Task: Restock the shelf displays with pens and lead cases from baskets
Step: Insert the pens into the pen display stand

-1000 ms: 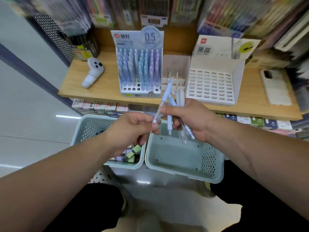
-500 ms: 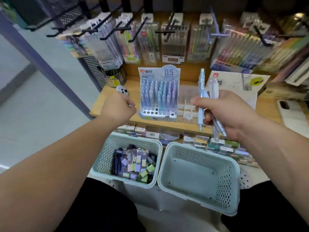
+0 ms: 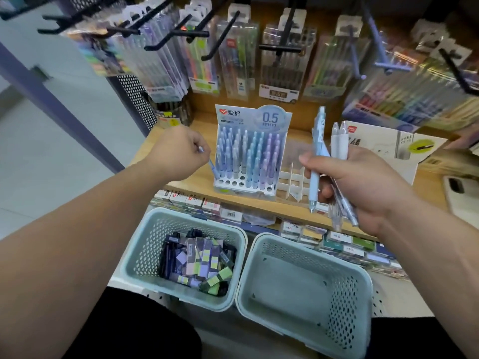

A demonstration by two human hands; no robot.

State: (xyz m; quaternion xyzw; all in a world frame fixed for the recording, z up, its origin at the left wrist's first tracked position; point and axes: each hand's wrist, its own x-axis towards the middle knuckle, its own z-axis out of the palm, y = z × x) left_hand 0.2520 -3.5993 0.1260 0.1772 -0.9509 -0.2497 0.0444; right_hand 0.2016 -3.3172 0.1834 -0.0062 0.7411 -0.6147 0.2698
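Left grip pinches a pen beside the display; right grip clutches several pens.

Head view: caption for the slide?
Left hand holds a pale-blue plastic pen at the white display rack; right hand grips a pen bundle.

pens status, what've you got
Left hand pinches one pen at pen display's left edge. Right hand grips pen bundle. Front-row holes free, nothing blocking.
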